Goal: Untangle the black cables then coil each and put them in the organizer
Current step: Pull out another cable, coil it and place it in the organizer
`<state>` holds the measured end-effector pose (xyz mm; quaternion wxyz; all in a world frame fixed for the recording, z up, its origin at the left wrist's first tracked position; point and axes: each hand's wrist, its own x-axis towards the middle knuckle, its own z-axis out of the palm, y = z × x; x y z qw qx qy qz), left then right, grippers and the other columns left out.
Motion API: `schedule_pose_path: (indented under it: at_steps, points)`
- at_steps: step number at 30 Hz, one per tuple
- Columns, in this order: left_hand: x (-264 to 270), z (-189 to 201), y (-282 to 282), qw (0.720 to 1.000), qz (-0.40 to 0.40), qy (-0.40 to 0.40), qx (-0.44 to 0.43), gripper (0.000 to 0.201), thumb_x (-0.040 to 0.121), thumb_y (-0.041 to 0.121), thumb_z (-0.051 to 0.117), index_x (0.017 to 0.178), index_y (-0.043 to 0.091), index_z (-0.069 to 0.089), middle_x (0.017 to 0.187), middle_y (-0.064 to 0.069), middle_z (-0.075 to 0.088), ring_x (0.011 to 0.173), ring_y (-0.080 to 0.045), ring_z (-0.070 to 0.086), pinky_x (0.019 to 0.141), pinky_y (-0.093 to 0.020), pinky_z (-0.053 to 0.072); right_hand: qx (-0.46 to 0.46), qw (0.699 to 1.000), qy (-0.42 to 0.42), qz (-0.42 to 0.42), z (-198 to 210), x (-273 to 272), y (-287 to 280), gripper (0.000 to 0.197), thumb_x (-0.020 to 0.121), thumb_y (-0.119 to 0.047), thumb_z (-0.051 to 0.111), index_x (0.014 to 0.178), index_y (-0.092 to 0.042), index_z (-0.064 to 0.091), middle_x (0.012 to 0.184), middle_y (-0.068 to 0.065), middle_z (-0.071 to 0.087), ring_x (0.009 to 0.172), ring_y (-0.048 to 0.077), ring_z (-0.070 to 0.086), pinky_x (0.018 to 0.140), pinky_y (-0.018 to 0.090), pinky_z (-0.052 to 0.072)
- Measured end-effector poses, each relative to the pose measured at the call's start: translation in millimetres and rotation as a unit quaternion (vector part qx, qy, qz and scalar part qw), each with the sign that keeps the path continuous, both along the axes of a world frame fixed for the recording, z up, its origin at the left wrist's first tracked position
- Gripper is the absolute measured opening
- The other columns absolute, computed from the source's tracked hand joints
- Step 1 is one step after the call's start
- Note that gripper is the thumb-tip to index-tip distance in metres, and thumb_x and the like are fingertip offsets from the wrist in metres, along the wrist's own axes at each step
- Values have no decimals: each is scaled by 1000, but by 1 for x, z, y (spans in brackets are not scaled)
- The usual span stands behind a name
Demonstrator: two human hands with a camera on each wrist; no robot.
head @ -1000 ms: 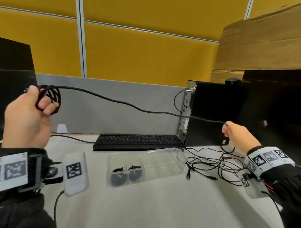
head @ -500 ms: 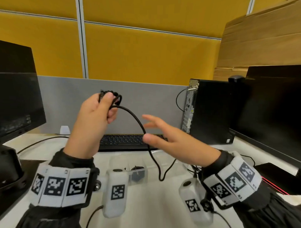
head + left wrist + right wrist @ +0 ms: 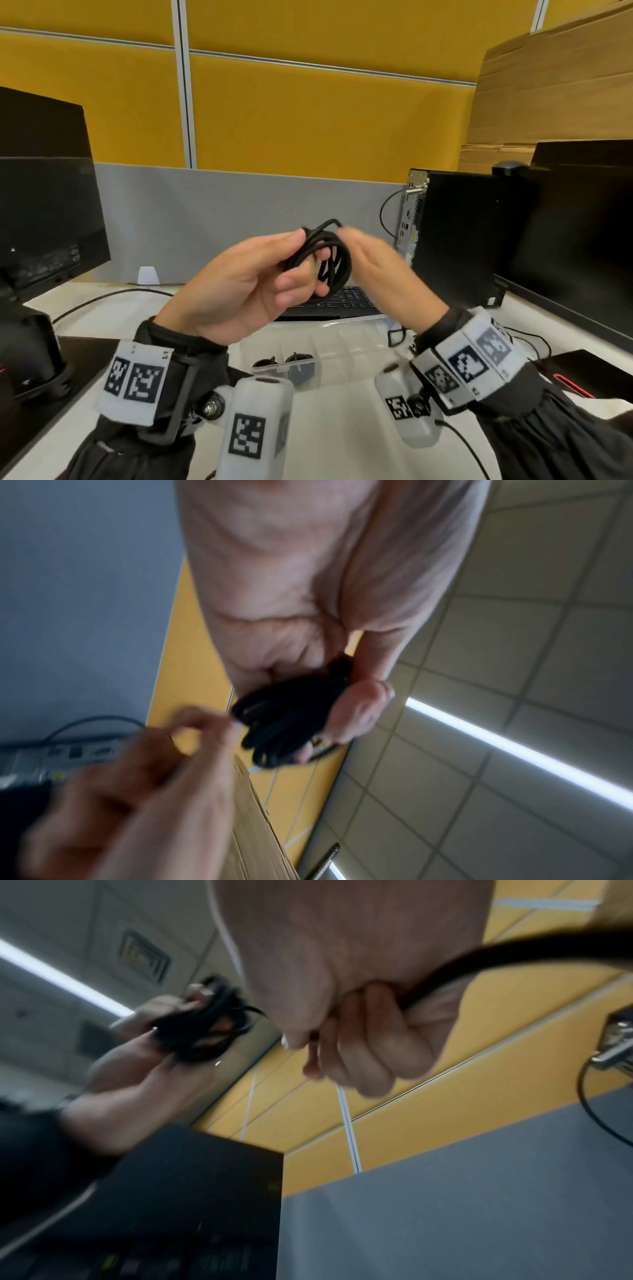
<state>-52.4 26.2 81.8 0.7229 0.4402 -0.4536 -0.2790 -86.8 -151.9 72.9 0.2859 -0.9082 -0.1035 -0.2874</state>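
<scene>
Black cable coil (image 3: 325, 263) sits in the left hand (image 3: 246, 291), raised above the tabletop (image 3: 342, 445) in front of the keyboard (image 3: 342, 301). Its loops hang round the curled left fingers, with the thumb (image 3: 291, 238) pressed on top of the bundle; the left wrist view shows the same coil (image 3: 287, 723) bunched against the fingertips (image 3: 359, 712). The right hand (image 3: 380, 274) is just beside the coil on its right, blurred, and touching or nearly touching the loops. In the right wrist view the right fingers (image 3: 369, 1047) curl round a dark strand (image 3: 445, 964) of cable that runs across the palm, so this hand is closed on the cable. Below both hands a clear organizer (image 3: 342, 346) lies on the tabletop with 2 dark coils (image 3: 287, 363) in its left compartments. More loose black cable (image 3: 397, 337) lies at the organizer's right end. A computer tower (image 3: 455, 233) stands to the right and a monitor (image 3: 44, 205) to the left
</scene>
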Motion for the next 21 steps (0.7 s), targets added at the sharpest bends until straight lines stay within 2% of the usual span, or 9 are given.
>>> schedule_pose_path:
  at_steps: [1,3,7,9,11,14,17,19,21]
  points:
    - [-2,1,-1,999,5,16,-27,26,89,26,49,83,8,67,52,6,44,44,-7,41,72,-24,52,-31,998,62,3,-5,-5,4,36,101,-42,25,85,-24,52,83,3,61,80,20,58,75,39,48]
    - [-4,1,-7,994,50,36,-85,25,87,22,43,90,4,61,59,5,51,48,-7,44,74,-22,53,-115,983,140,-1,-15,-17,13,28,100,-42,24,78,-34,40,81,0,58,78,25,56,73,41,45]
    - [-3,-5,-25,971,174,-2,-164,22,86,21,43,98,5,55,72,5,64,66,-9,58,76,-21,51,-187,961,205,18,-21,-37,22,21,101,-42,27,95,-25,39,71,-5,50,65,18,48,64,35,40]
    - [-2,-11,-32,944,275,-109,-144,17,92,19,44,94,7,56,76,4,68,77,-13,64,79,-21,49,-215,954,209,0,-14,-46,24,22,101,-41,27,100,-23,41,72,-5,50,65,17,48,60,34,38]
    - [-1,-18,-38,895,365,-239,-89,17,98,14,42,92,5,56,79,1,68,80,-16,64,79,-20,47,-266,947,177,-39,-3,-55,24,23,101,-40,28,103,-25,45,80,-4,52,74,20,54,62,34,40]
    - [1,-24,-37,846,394,-360,21,18,99,19,41,89,7,50,73,1,64,61,-8,58,60,-16,42,-285,949,67,-119,19,-63,10,25,97,-46,33,102,-32,53,83,-8,57,81,17,57,61,29,43]
    - [5,-23,-31,837,362,-392,125,25,98,26,40,77,15,44,59,6,52,50,-2,48,54,-15,37,-242,957,-82,-136,36,-66,-9,32,88,-54,37,89,-31,59,74,-12,59,70,9,56,57,30,46]
    - [11,-19,-23,830,390,-379,123,33,98,31,42,70,13,45,54,7,45,48,-4,40,52,-22,33,-224,961,-98,-130,37,-61,-24,36,87,-57,33,84,-29,56,66,-12,55,62,6,53,52,29,42]
    - [20,-13,-11,813,457,-349,97,41,94,39,44,70,6,53,58,-3,50,55,-9,44,56,-34,39,-205,967,-70,-132,32,-53,-46,38,88,-56,27,80,-26,48,63,-8,52,59,10,52,54,33,41]
